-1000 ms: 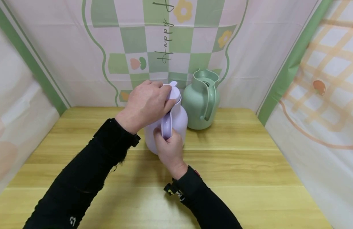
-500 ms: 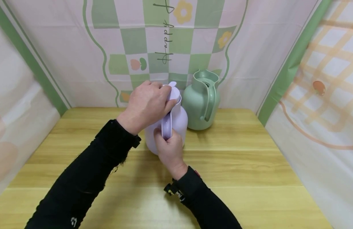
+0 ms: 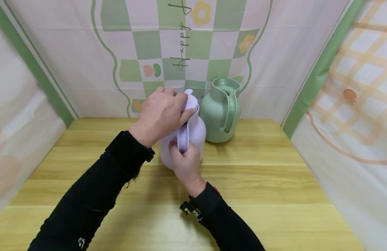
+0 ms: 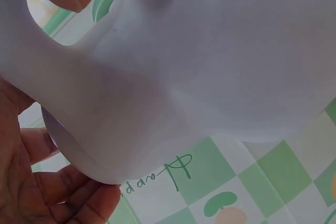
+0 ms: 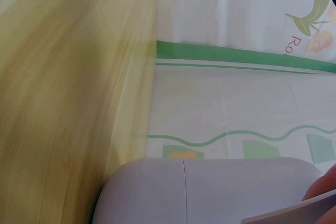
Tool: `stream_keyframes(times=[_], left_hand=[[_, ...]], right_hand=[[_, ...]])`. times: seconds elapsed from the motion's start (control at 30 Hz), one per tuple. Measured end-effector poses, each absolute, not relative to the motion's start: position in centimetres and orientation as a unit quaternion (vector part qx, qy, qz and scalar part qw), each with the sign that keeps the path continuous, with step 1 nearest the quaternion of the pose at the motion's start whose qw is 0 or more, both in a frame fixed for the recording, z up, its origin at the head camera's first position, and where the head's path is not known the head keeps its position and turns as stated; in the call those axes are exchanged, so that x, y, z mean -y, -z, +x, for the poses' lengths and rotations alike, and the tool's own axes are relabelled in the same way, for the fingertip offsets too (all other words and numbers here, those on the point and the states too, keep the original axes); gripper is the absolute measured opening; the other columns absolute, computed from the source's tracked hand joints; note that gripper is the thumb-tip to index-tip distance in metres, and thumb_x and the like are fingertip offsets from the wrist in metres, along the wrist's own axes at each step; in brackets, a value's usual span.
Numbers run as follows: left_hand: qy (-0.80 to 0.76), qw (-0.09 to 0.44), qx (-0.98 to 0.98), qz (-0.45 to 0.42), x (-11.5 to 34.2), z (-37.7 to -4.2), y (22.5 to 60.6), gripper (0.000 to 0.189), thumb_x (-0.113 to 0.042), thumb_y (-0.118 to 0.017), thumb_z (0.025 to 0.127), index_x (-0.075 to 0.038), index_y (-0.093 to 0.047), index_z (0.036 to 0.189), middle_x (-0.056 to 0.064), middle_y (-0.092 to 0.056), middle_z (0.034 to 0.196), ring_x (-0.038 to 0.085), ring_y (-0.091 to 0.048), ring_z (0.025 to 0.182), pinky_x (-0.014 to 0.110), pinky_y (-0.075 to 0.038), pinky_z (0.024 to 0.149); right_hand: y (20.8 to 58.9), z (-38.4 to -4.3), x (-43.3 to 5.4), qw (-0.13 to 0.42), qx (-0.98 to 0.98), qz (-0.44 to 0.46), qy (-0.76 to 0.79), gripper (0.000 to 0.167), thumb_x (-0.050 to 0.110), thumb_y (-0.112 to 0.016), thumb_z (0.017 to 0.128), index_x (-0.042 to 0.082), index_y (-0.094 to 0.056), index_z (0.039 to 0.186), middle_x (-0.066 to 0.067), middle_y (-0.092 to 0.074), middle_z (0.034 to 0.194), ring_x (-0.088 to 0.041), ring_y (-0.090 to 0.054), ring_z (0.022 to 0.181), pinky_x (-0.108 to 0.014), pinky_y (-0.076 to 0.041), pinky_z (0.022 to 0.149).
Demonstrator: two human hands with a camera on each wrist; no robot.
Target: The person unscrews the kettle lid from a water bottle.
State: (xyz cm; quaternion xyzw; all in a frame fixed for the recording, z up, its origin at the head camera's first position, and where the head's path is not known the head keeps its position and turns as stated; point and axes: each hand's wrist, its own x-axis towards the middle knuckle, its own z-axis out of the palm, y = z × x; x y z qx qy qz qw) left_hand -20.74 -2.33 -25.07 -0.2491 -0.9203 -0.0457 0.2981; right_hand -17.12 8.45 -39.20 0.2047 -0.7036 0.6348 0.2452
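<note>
A lavender thermos jug point(image 3: 198, 134) stands upright on the wooden table in the head view. Over its top, my left hand point(image 3: 162, 113) grips the lavender lid point(image 3: 191, 102), thumb on the near side. My right hand point(image 3: 187, 164) holds the lower part of the jug's handle point(image 3: 182, 138), with the thumb along it. From the left wrist, the jug's pale body point(image 4: 236, 61) fills much of the view, and my curled fingertips point(image 4: 94, 195) touch its rim. The right wrist view has the jug's side point(image 5: 210, 190) along the bottom. Most of the lid lies hidden under my left hand.
Close behind the lavender jug, to its right, a green thermos jug point(image 3: 220, 116) stands without a lid, its handle turned toward me. Patterned cloth walls point(image 3: 262, 87) enclose the wooden table point(image 3: 259, 195) at the back and sides.
</note>
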Motion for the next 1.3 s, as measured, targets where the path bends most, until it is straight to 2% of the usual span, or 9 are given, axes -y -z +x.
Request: stream_keyframes(times=[0.1,0.37,0.67,0.83,1.07,1.3], left_hand=[[0.043,0.299,0.922,-0.243,2.3,-20.9,25.0,0.044,-0.049,-0.061,0.102,-0.006,-0.071,0.102,0.015,-0.068,0.087,0.034,-0.06,0.078,0.041,-0.05,0.068],[0.054,0.276,0.934,-0.219,2.2,-21.5,24.9,0.052,-0.058,-0.06,0.099,-0.012,-0.072,0.121,0.017,-0.067,0.098,0.034,-0.057,0.083,0.044,-0.05,0.067],[0.092,0.259,0.935,-0.225,2.2,-22.1,24.9,0.05,-0.057,-0.061,0.098,-0.008,-0.065,0.098,0.014,-0.057,0.089,0.029,-0.055,0.08,0.042,-0.049,0.065],[0.092,0.262,0.934,-0.223,2.0,-22.2,25.0,0.053,-0.059,-0.061,0.097,-0.006,-0.063,0.097,0.016,-0.061,0.095,0.032,-0.059,0.079,0.044,-0.051,0.067],[0.051,0.259,0.939,-0.222,1.9,-22.2,24.7,0.058,-0.064,-0.058,0.098,-0.006,-0.06,0.095,0.01,-0.064,0.086,0.032,-0.062,0.079,0.042,-0.049,0.074],[0.033,0.252,0.943,-0.217,2.0,-22.0,24.6,0.059,-0.065,-0.055,0.099,-0.007,-0.058,0.093,0.008,-0.063,0.081,0.034,-0.059,0.078,0.043,-0.048,0.07]], right_hand=[[39.2,-17.1,-8.4,0.245,0.702,0.204,-0.637,0.041,0.012,-0.058,0.099,0.011,-0.034,0.066,0.004,-0.029,0.06,-0.01,-0.027,0.053,-0.026,-0.025,0.053],[39.3,-17.2,-8.4,0.243,0.695,0.203,-0.646,0.042,0.013,-0.059,0.099,0.013,-0.033,0.066,0.004,-0.026,0.061,-0.01,-0.024,0.054,-0.026,-0.025,0.054],[39.2,-17.1,-8.4,0.24,0.69,0.208,-0.65,0.043,0.014,-0.058,0.1,0.013,-0.031,0.066,0.004,-0.026,0.06,-0.01,-0.023,0.053,-0.026,-0.025,0.054],[39.1,-17.1,-8.4,0.243,0.692,0.205,-0.649,0.043,0.015,-0.058,0.1,0.013,-0.031,0.066,0.004,-0.025,0.061,-0.01,-0.023,0.054,-0.026,-0.024,0.054],[39.0,-17.0,-8.4,0.242,0.692,0.205,-0.648,0.042,0.014,-0.058,0.099,0.013,-0.032,0.066,0.004,-0.026,0.061,-0.009,-0.024,0.054,-0.026,-0.025,0.054],[39.0,-17.0,-8.4,0.248,0.7,0.2,-0.64,0.042,0.015,-0.059,0.099,0.013,-0.033,0.065,0.004,-0.028,0.06,-0.009,-0.026,0.053,-0.025,-0.025,0.052]])
